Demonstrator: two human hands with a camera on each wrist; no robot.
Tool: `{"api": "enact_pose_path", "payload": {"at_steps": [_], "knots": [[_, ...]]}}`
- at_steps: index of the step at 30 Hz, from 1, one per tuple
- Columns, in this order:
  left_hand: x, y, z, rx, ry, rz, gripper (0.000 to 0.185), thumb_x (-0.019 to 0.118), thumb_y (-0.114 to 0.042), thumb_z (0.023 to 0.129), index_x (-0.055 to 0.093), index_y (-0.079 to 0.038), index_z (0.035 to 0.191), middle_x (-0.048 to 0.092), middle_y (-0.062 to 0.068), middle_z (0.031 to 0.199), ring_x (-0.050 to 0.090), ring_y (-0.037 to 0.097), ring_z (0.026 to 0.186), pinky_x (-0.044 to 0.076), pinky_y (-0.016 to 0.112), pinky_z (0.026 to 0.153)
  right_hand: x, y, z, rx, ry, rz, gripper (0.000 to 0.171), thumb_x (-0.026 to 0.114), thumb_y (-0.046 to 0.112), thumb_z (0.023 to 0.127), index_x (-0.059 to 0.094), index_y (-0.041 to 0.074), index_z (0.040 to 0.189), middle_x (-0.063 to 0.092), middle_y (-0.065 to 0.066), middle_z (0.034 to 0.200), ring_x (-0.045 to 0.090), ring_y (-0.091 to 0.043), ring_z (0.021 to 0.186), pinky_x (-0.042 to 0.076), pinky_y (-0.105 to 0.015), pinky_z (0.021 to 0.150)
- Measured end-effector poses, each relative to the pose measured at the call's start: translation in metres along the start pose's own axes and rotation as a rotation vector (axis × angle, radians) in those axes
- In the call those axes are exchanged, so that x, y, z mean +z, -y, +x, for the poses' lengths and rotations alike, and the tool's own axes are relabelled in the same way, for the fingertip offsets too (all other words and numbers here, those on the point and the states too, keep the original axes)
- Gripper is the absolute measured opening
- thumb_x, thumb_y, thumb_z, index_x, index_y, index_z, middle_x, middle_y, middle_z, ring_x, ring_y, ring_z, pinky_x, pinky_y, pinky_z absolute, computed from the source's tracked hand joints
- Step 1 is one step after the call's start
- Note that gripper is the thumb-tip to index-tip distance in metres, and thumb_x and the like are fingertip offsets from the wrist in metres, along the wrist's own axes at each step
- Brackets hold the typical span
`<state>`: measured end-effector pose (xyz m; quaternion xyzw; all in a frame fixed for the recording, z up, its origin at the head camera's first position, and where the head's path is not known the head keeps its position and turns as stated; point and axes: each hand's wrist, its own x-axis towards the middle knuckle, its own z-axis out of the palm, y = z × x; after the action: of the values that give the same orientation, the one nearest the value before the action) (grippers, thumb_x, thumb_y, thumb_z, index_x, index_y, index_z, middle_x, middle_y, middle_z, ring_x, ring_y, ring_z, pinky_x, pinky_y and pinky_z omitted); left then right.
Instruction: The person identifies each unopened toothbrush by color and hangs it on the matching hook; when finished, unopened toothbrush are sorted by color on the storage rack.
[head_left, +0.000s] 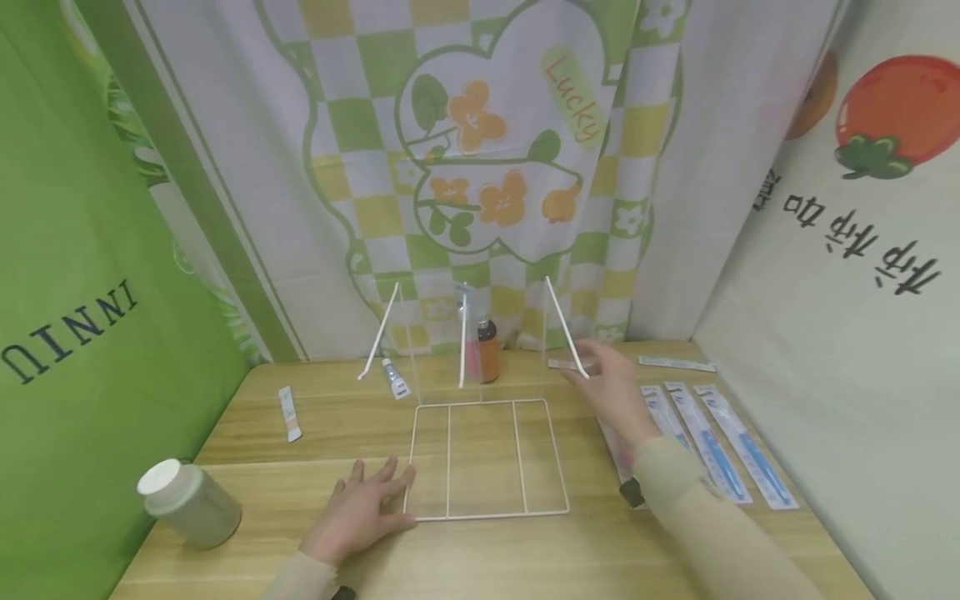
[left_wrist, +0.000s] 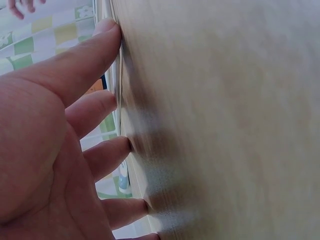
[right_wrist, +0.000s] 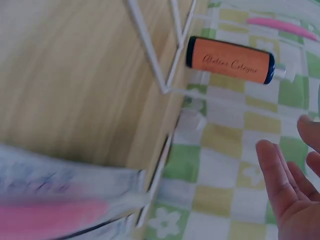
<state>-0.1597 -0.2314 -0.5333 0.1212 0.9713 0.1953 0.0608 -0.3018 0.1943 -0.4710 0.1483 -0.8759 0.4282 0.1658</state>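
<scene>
A white wire rack (head_left: 491, 517) stands mid-table, with three prongs slanting toward me. My left hand (head_left: 363, 508) rests on the tabletop, fingers spread, at the rack's front left corner; in the left wrist view the thumb (left_wrist: 90, 55) lies against the white wire. My right hand (head_left: 618, 392) is by the low tip of the right prong (head_left: 564, 321). The right wrist view shows that hand's fingers (right_wrist: 275, 175) extended and apart from the thumb, with nothing between them. Behind the middle prong (head_left: 463, 342) is a clear pack with a pink item (head_left: 472, 354); whether it hangs is unclear.
An orange bottle (head_left: 488, 358) stands behind the rack. Several packaged toothbrushes (head_left: 712, 442) lie at the right, a pink one (head_left: 617, 442) partly under my right forearm. To the left are a small tube (head_left: 395, 381), a narrow sachet (head_left: 289, 414) and a lidded jar (head_left: 198, 507).
</scene>
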Motion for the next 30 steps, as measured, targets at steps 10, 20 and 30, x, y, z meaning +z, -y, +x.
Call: {"api": "enact_pose_path", "payload": {"at_steps": [10,20,30], "knots": [[-0.001,0.002,-0.001,0.006,0.008,-0.017,0.079,0.081,-0.057,0.089,0.059,-0.022,0.156,0.042,0.018,0.167,0.023,0.077,0.144,0.019,0.093,0.107,-0.016,-0.046,-0.013,0.174,0.264,0.023,0.059,0.077,0.011,0.099,0.055,0.0,0.152,0.055,-0.038,0.145,0.076,-0.033,0.087,0.066,-0.035,0.069],[-0.001,0.001,0.0,0.0,0.016,-0.02,0.079,0.081,-0.057,0.089,0.058,-0.023,0.157,0.041,0.017,0.168,0.022,0.077,0.144,0.019,0.092,0.107,-0.018,-0.07,-0.018,0.198,0.378,-0.157,0.061,0.087,0.006,0.085,0.065,-0.003,0.141,0.067,-0.032,0.134,0.064,-0.052,0.122,0.056,-0.065,0.1],[-0.001,0.0,0.0,-0.004,0.004,-0.001,0.08,0.082,-0.058,0.088,0.059,-0.024,0.156,0.043,0.016,0.168,0.023,0.075,0.145,0.019,0.092,0.109,-0.018,-0.083,-0.012,0.2,0.416,-0.227,0.05,0.086,0.005,0.085,0.072,-0.001,0.132,0.072,-0.027,0.123,0.069,-0.045,0.114,0.056,-0.064,0.099]]}}
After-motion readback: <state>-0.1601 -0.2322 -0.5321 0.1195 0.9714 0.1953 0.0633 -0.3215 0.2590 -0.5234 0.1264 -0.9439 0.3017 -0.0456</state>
